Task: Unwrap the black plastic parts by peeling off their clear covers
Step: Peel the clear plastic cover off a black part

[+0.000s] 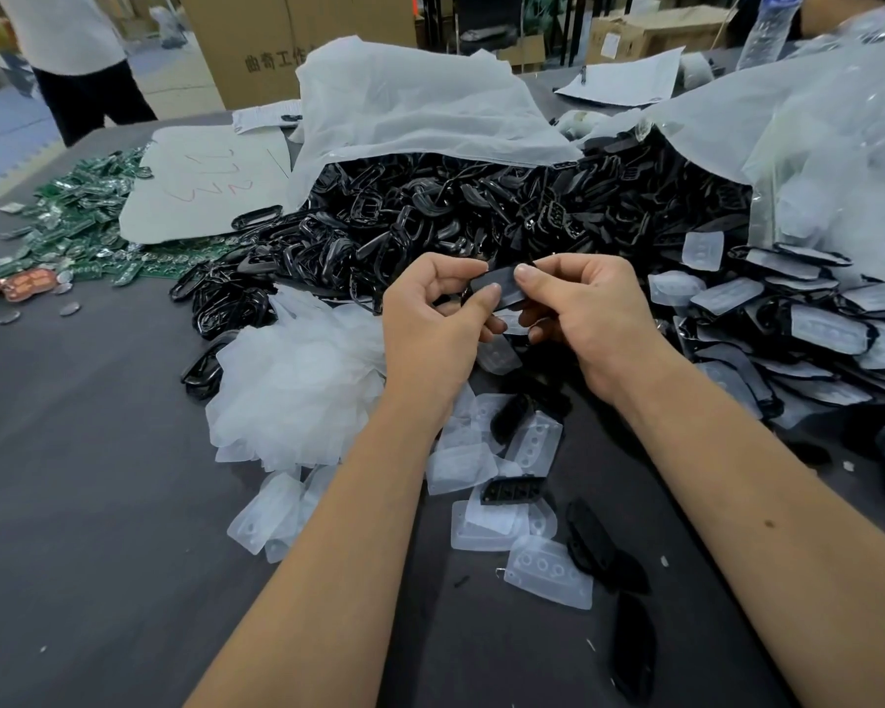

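Two bare hands meet above the middle of a dark grey worktop (72, 503). The left hand (430, 319) and the right hand (583, 314) each pinch one end of a small black plastic part (499, 283) between thumb and curled fingers. The part is held off the surface, its long axis running roughly left to right between the two hands, the left end slightly lower. Whether a clear cover is on it cannot be told.

Directly below the hands, toward the near edge, peeled clear covers (486, 523) lie scattered with a few bare black parts (591, 544) among them. Just left of the forearms sits a heap of crumpled translucent film (292, 380).

Behind the hands, toward the far edge, a large mound of black plastic frames (430, 206) spills from an open white bag (404, 104). To the right, a pile of covered black parts (813, 324) slopes out of a clear plastic bag (813, 145).

Near the far left corner lie green circuit boards (83, 212) and a white sheet (205, 181)
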